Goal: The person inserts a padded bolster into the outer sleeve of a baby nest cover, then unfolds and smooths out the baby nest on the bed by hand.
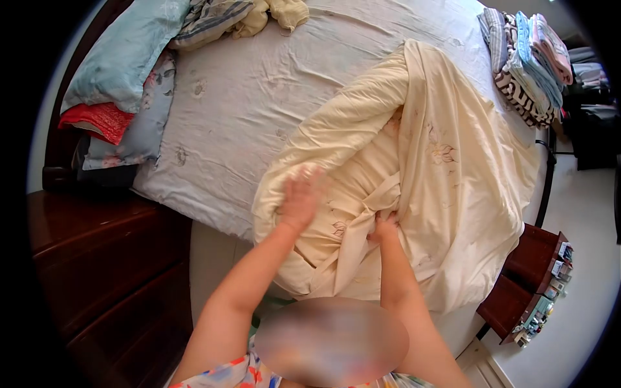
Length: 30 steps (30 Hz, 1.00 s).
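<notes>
A cream duvet cover [446, 187] with embroidered flowers lies bunched on the near side of the bed, its thick rolled edge curving along the left. My left hand [301, 197] rests on that puffy left part, fingers stretched out and slightly blurred by motion. Lower down and to the right, my right hand [385, 226] is closed at a twisted fold of the cream cloth. Its fingertips are partly hidden by the fabric. What lies inside the cover is hidden.
The bed's pale sheet [239, 103] is wrinkled. Pillows [126, 58] lie at the upper left, beside a crumpled striped cloth [213, 22]. Folded linens [527, 61] are stacked at the upper right. A dark wooden cabinet [110, 258] stands left; a small shelf [527, 278] stands right.
</notes>
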### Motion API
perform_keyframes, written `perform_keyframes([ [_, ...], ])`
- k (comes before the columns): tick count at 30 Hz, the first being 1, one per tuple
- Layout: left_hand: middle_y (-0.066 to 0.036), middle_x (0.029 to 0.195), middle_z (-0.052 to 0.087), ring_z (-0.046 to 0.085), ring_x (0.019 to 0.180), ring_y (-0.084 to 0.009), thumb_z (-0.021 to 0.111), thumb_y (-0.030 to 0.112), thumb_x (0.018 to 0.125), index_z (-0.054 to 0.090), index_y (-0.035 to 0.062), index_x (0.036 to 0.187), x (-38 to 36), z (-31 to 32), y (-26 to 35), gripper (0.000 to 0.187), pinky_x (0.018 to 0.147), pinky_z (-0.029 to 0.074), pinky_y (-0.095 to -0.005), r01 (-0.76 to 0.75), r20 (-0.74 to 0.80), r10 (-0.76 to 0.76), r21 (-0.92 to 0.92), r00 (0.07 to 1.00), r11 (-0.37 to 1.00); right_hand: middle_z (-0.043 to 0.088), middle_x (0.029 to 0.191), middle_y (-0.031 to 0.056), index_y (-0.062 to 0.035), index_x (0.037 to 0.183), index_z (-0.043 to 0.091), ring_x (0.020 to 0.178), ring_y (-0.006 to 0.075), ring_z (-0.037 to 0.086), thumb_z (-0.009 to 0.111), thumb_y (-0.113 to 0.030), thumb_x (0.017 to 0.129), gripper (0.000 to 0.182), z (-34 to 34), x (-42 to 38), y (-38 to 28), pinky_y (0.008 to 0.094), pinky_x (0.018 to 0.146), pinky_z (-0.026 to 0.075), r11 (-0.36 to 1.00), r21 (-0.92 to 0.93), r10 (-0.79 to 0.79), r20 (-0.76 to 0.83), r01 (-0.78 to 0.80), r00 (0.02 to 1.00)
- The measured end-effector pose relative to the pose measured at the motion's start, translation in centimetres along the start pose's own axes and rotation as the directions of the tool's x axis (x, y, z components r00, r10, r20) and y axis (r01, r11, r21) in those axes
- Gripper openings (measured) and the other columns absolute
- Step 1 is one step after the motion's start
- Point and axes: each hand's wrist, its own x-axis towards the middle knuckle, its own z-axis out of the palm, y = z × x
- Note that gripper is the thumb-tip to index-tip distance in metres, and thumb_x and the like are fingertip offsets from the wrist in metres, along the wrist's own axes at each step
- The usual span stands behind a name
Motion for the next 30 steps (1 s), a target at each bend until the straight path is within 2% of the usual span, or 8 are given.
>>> perform_keyframes([
  [3,0.001,0.155,0.018,0.012,0.144,-0.0294,0.05,0.011,0.085,0.046,0.0264,0.136,0.7,0.6,3.1,0.054,0.113,0.015,-0.0558,-0.237,0.132,0.237,-0.011,0.963,0.971,-0.005,0.147,0.0385,-0.0192,0.151,0.014,0.138,0.0526,0.0,0.083,-0.045,0.059,0.118,-0.1,0.3,0.3,0.0554,0.111,0.019,0.999,-0.028,-0.03,0.001,0.03,1.0],
  [6,0.002,0.156,0.015,0.01,0.144,-0.0312,0.05,0.012,0.087,0.042,0.0293,0.139,4.7,1.8,-1.5,0.055,0.113,0.017,-0.0555,-0.064,0.289,-0.027,0.302,0.957,0.951,-0.005,0.147,0.0384,-0.0192,0.151,0.014,0.138,0.0521,0.0,0.081,-0.047,0.06,0.116,-0.4,0.0,0.4,0.0566,0.111,0.019,0.999,0.037,-0.028,0.034,0.027,0.999],
  [10,0.003,0.157,0.011,0.011,0.143,-0.0345,0.054,0.016,0.088,0.038,0.0281,0.142,6.4,-1.8,-9.7,0.058,0.112,0.019,-0.0554,0.433,0.189,-0.493,0.286,0.849,0.855,-0.006,0.147,0.0382,-0.0201,0.151,0.014,0.139,0.0508,0.0,0.079,-0.052,0.062,0.115,-1.0,0.0,0.6,0.0556,0.111,0.02,0.999,-0.029,-0.041,0.055,0.043,0.998],
  [13,-0.001,0.157,0.01,0.011,0.143,-0.0348,0.055,0.017,0.085,0.037,0.0218,0.143,7.2,-3.4,-10.9,0.06,0.113,0.017,-0.0549,0.421,0.263,-0.528,0.369,0.808,0.828,-0.006,0.147,0.0378,-0.0207,0.151,0.013,0.139,0.0509,0.002,0.077,-0.054,0.064,0.112,-1.8,0.2,0.8,0.0533,0.111,0.022,0.999,0.002,-0.048,0.13,0.048,0.99],
  [19,-0.007,0.157,0.006,0.002,0.145,-0.0321,0.056,0.011,0.081,0.036,0.0195,0.143,8.0,-1.7,-1.6,0.065,0.113,0.007,-0.0564,0.295,0.208,-0.337,0.209,0.918,0.933,0.004,0.147,0.0375,-0.0186,0.15,0.018,0.136,0.0512,0.017,0.07,-0.055,0.072,0.1,-2.9,-0.2,0.7,0.0472,0.109,0.029,0.999,0.022,-0.05,0.115,0.048,0.992],
  [22,-0.004,0.158,0.005,0.001,0.145,-0.0311,0.055,0.011,0.081,0.038,0.022,0.142,8.4,-0.5,1.4,0.064,0.113,0.005,-0.0581,0.107,0.154,-0.129,0.145,0.98,0.984,0.019,0.149,0.0254,-0.0191,0.146,0.028,0.132,0.0482,0.028,0.073,-0.047,0.072,0.091,-2.4,1.0,1.4,0.0556,0.104,0.033,0.923,0.381,0.032,0.063,-0.053,0.998],
  [26,-0.002,0.158,0.004,0.002,0.145,-0.0301,0.057,0.016,0.082,0.037,0.0263,0.142,9.8,-1.1,1.5,0.065,0.111,0.004,-0.0621,-0.121,0.231,0.093,0.108,0.969,0.987,0.024,0.144,0.0263,-0.0132,0.141,0.032,0.121,0.0467,0.041,0.078,-0.033,0.07,0.087,-5.5,0.3,-2.5,0.0472,0.101,0.04,0.893,0.35,-0.044,-0.555,0.281,0.831],
  [30,0.001,0.158,0.004,0.003,0.145,-0.0301,0.058,0.021,0.082,0.035,0.03,0.143,12.6,1.1,-2.6,0.065,0.109,0.007,-0.0646,-0.175,0.269,0.084,0.335,0.959,0.926,0.015,0.151,0.0226,-0.0193,0.147,0.024,0.125,0.046,0.039,0.08,-0.031,0.067,0.098,-9.4,0.3,-8.6,0.0451,0.103,0.039,0.977,0.111,-0.14,-0.326,0.185,0.935],
])
